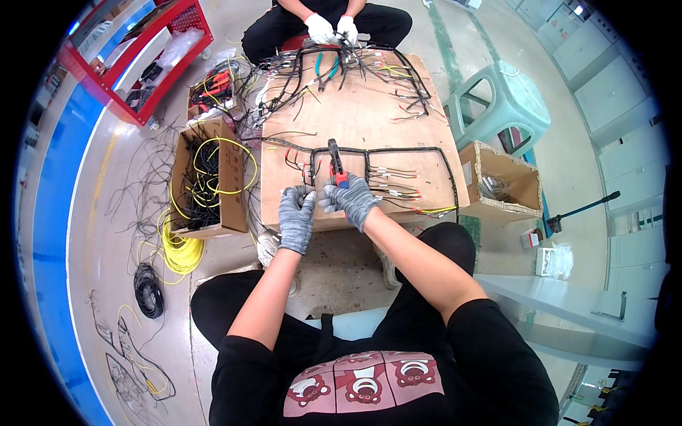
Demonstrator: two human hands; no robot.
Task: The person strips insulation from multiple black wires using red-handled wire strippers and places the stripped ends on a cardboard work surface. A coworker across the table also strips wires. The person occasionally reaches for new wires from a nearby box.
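Both my gloved hands meet at the tabletop's (355, 121) near edge: my left hand (297, 213) is curled shut on thin wires, my right hand (349, 199) clamped on red-handled pliers (335, 162) pointing to twelve o'clock. Black wire harness (408, 151) spreads toward two o'clock; a cardboard box (231, 177) of cables sits at nine o'clock.

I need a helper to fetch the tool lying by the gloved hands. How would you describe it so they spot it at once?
On the wooden board, look at the near edge, just beyond the right hand. The hand tool lies there across the black wire harness; it alone has a black body with a red-and-blue end.
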